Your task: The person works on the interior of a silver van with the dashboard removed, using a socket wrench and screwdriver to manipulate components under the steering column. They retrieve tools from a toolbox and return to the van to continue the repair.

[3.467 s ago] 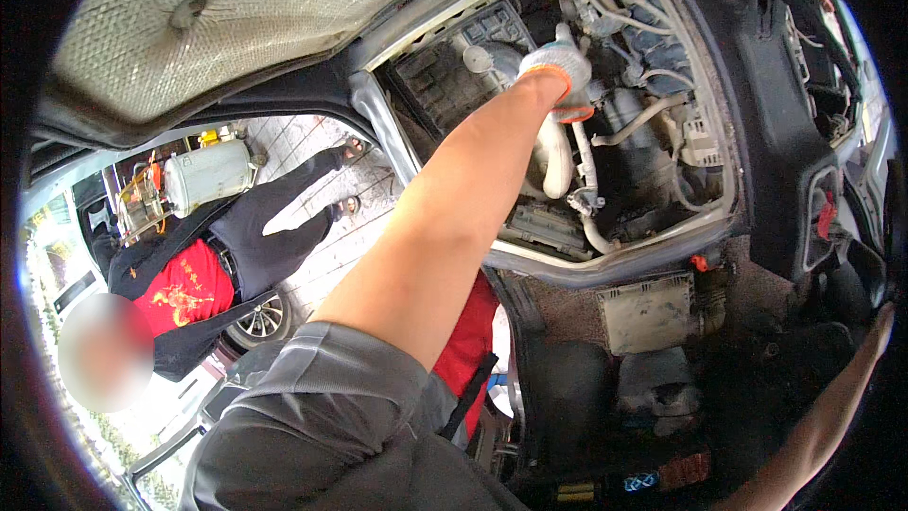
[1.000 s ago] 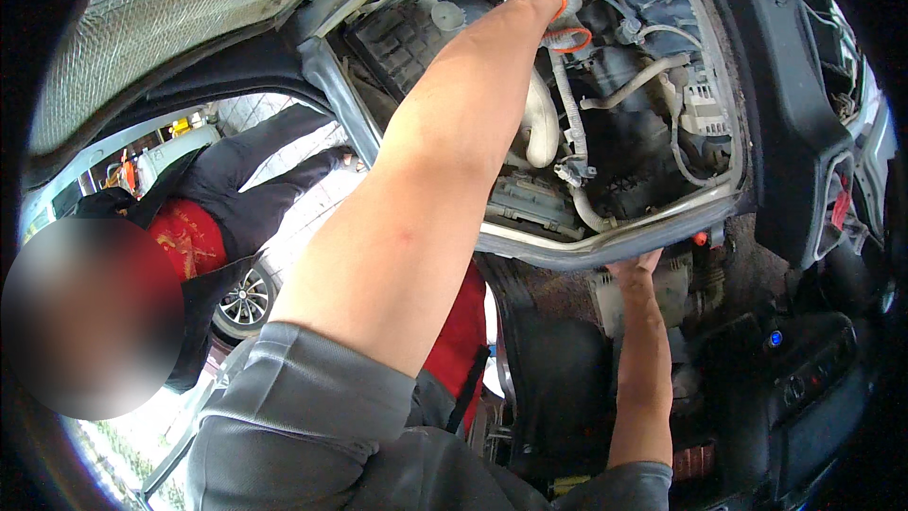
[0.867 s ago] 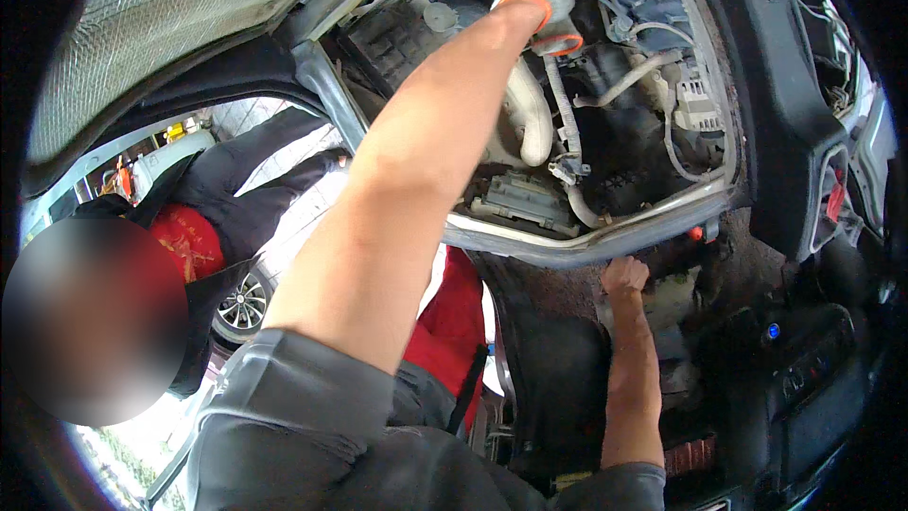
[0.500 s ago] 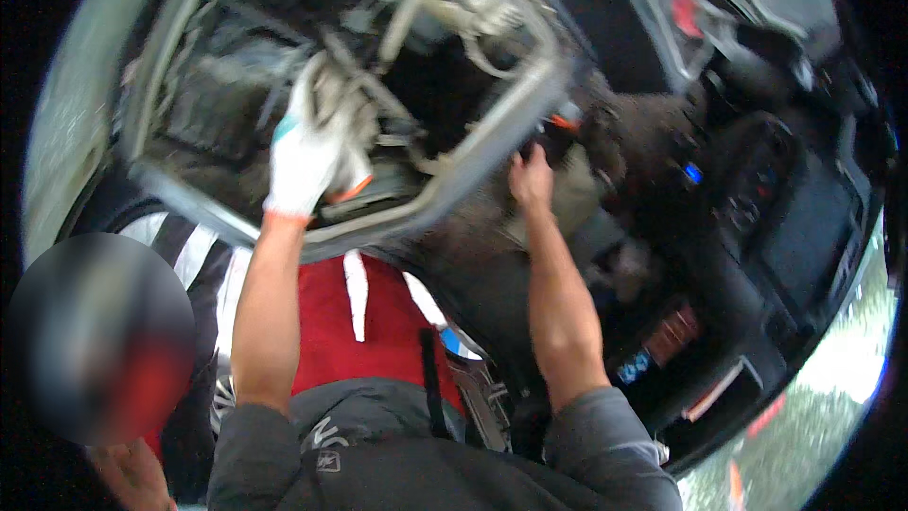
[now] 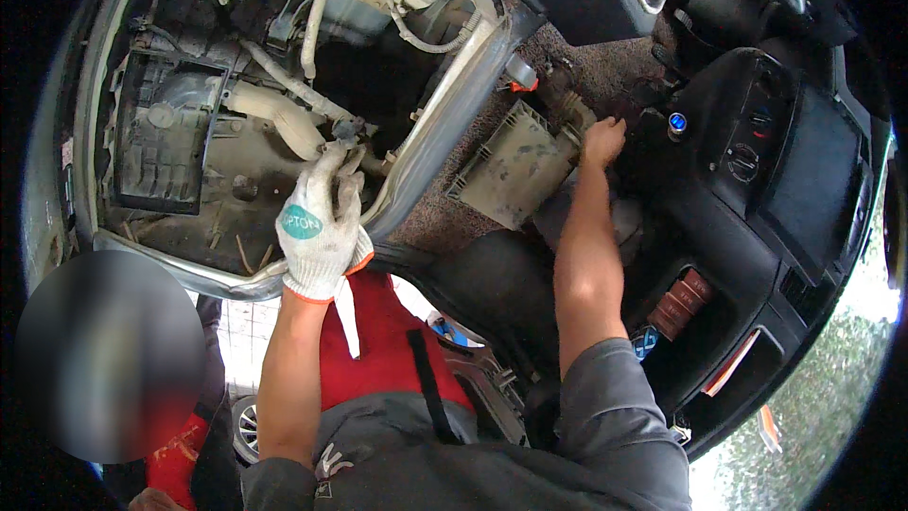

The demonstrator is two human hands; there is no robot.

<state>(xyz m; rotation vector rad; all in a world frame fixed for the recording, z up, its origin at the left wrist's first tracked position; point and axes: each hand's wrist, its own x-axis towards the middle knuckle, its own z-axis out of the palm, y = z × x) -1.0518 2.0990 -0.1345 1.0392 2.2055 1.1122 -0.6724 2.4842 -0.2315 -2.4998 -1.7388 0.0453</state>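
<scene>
Beige cover, between hands, nearer right one

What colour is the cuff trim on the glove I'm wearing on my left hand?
The cuff trim is orange, showing best in the head view.

Left of the black dashboard, we see brown carpet; beyond its right edge, bright greenery; far left of it, pale tiled ground.

Black dashboard with a blue-faced round fitting and reddish-brown packs; lower left, a spoked wheel
</scene>
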